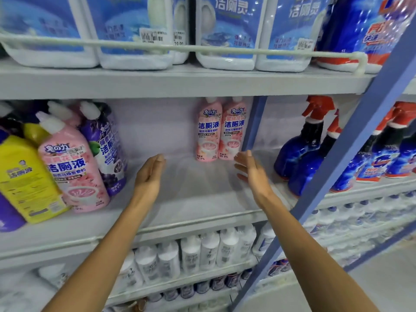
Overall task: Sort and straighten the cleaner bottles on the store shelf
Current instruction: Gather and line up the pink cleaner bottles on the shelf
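Observation:
Two pink cleaner bottles [220, 129] stand upright side by side at the back of the middle shelf [198, 194]. My left hand [149, 174] is open, palm facing right, in front and to the left of them. My right hand [252, 170] is open, palm facing left, just in front of the right pink bottle, not touching it. At the left stand a tilted pink bottle [72, 167], a purple bottle [105, 149] behind it and a yellow bottle [24, 176] at the shelf's front.
Blue spray bottles with red triggers [301, 149] stand right of the blue shelf post [254, 122]. Large white and blue jugs [135, 30] fill the upper shelf behind a rail. White bottles [191, 253] line the lower shelf. A slanted blue upright [337, 167] crosses at the right.

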